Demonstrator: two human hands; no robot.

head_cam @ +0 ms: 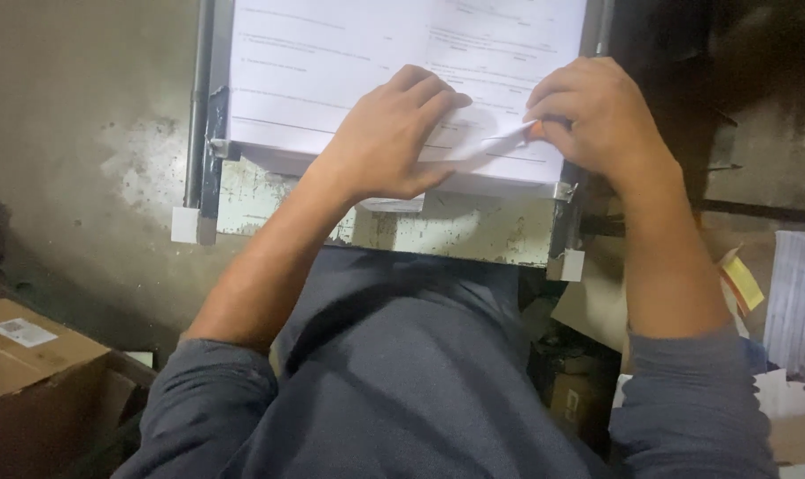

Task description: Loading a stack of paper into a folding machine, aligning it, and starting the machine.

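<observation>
Printed sheets (332, 71) on worn metal table (456, 232), left hand (389, 137) pressing, stained concrete floor (83, 151)

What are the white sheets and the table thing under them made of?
The white sheets look like thin matte paper: the corner lifted by the right hand bends softly. The table looks like painted metal: chipped pale paint, dark rusty patches. The left hand presses the stack flat.

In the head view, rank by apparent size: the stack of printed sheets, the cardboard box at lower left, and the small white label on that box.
1. stack of printed sheets, largest.
2. cardboard box, partly cut off by the frame.
3. white label, smallest.
</observation>
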